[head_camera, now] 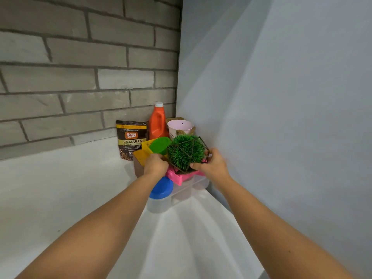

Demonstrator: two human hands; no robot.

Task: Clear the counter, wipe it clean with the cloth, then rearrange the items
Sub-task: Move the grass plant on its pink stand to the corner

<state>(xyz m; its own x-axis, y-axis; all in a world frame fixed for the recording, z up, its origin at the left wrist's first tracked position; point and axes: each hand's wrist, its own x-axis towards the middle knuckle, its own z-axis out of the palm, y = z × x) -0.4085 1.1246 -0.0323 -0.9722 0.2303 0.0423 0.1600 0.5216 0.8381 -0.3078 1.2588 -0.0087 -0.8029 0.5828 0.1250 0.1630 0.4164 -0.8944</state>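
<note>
Both hands reach into the far right corner of the white counter (60, 188), where the items stand crowded together; the wire-framed plant ball (186, 153), a spiky green sphere inside a dark geometric cage, sits between them on top of a pink tray (179, 176). The left hand (156, 165) has its fingers curled against the cage's left edge; the right hand (212, 165) wraps the cage's right side, thumb pressed along the lower front. The pink tray rests on a clear plastic box (189, 189); a blue-lidded jar (162, 190) stands just beside that box, under the left wrist. Behind the left hand lie a yellow container (141, 156) and a green lid (160, 145); farther back, against the grey brick wall (80, 67), stand a coffee granules pouch (131, 138), an orange bottle (157, 122) with a white cap, and a pale pink pot (179, 126); a plain white wall (281, 97) closes the right side.
</note>
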